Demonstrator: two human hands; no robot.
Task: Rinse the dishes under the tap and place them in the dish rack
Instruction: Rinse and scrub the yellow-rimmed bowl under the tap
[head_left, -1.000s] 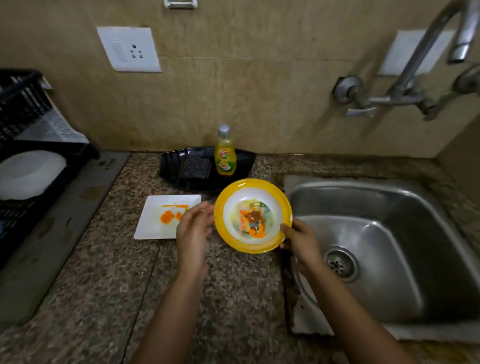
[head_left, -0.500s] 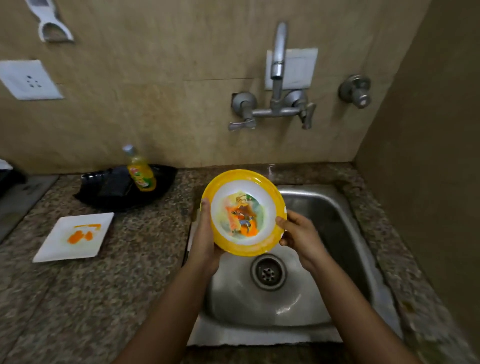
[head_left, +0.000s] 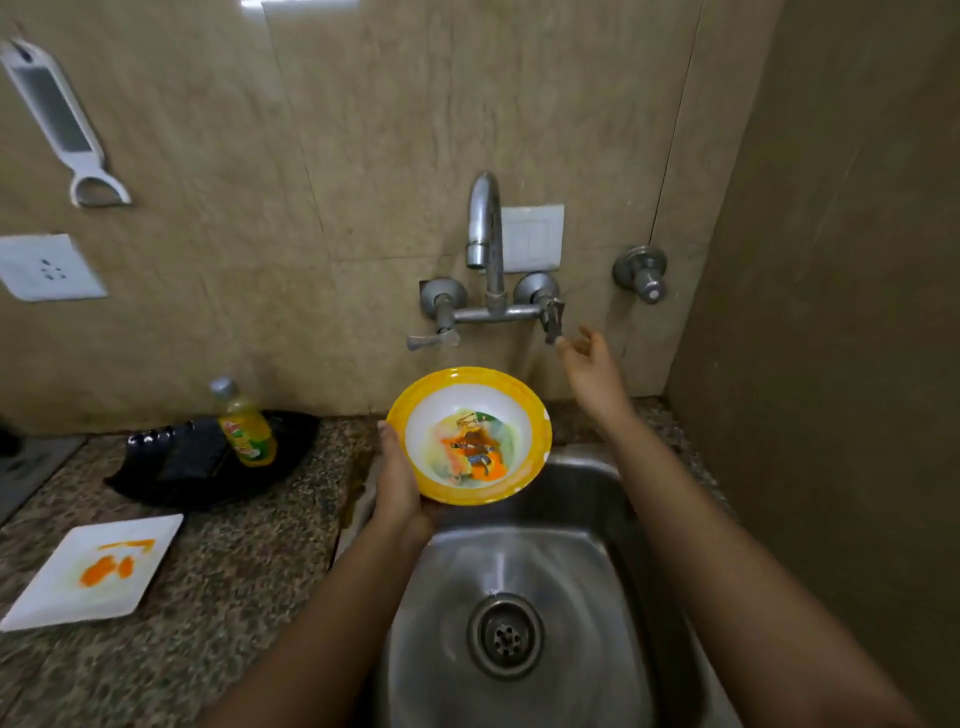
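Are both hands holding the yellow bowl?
No, only the left hand grips the yellow bowl; the right hand is raised, open, beside the right tap handle.

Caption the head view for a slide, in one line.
Left hand holds a yellow bowl over the sink while the right hand reaches for the tap handle.

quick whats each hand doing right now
Left hand: holding the yellow bowl by its left edge.
Right hand: open, holding nothing, fingers right by the tap handle.
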